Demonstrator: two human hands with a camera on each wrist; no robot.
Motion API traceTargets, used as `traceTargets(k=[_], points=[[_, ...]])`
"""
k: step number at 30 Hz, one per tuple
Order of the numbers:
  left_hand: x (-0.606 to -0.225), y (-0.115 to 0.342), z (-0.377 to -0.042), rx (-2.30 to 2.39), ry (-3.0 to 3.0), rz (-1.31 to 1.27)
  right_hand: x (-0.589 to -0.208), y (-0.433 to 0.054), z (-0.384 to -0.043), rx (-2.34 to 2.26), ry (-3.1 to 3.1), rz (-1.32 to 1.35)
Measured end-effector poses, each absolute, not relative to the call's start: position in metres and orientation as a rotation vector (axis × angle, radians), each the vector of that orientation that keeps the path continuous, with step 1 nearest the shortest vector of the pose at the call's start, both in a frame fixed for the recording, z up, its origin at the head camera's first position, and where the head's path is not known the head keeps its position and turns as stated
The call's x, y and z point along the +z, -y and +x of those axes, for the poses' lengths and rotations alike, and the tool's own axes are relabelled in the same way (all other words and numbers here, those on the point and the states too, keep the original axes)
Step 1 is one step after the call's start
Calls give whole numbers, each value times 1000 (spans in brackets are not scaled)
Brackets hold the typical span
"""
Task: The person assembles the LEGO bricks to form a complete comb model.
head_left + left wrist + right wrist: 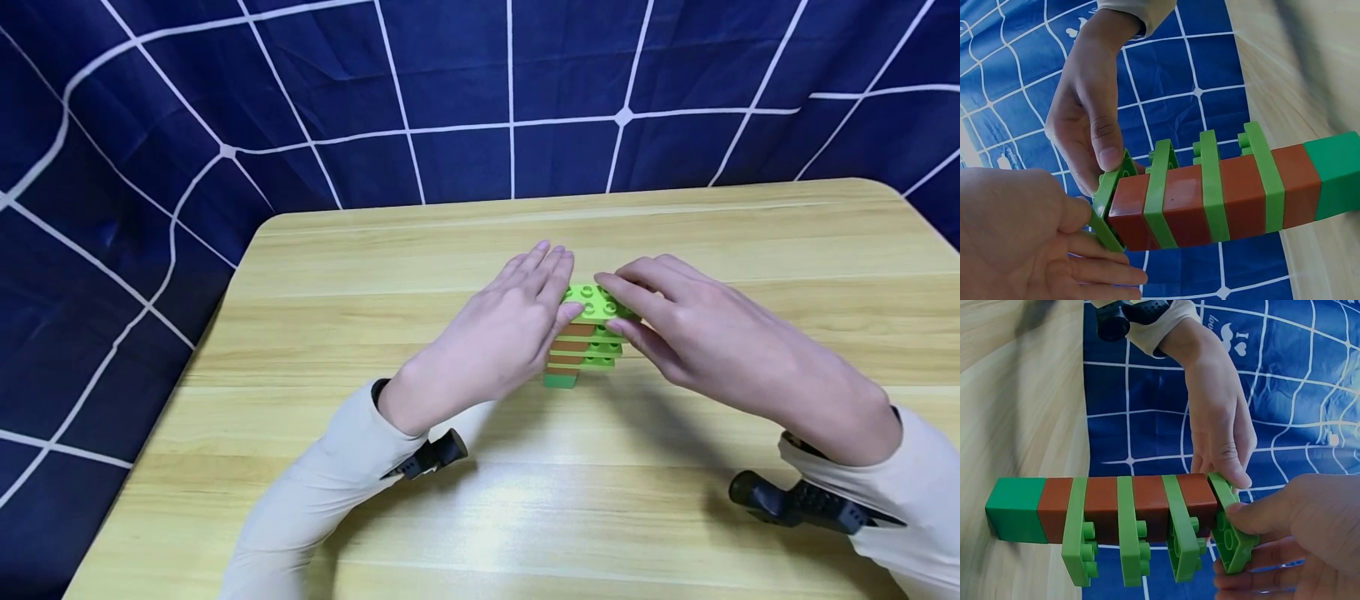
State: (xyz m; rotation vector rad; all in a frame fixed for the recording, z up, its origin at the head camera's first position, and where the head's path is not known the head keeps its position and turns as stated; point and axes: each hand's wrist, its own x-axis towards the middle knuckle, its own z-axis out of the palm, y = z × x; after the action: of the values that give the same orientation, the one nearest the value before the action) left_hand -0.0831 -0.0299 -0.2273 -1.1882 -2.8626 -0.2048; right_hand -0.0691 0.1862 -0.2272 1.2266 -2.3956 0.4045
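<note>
A toy-brick tower stands upright on the table. Its base is a dark green block [559, 381], topped by alternating brown blocks [1244, 195] and light green studded plates [1129, 531] that jut out to the right. The uppermost light green plate [595, 315] sits slightly askew, with a narrow gap above the top brown block [1196, 494]. My right hand [697, 333] pinches this plate's right end between thumb and fingers. At its left end, my left hand [498, 333] holds the plate between the thumb and nearly straight fingers. The hands partly cover the plate.
The wooden table [337, 492] extends around the tower. A dark blue cloth with white grid lines [457, 92] hangs behind it and along the left side. Black wrist-worn devices [435, 454] project beneath both pale sleeves.
</note>
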Motion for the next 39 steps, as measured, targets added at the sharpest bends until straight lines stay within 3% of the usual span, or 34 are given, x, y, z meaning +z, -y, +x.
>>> traceTargets(k=[39], points=[[-242,30,-75,-186,2715,-1086,-238,-182,-63,402,2521,1037]])
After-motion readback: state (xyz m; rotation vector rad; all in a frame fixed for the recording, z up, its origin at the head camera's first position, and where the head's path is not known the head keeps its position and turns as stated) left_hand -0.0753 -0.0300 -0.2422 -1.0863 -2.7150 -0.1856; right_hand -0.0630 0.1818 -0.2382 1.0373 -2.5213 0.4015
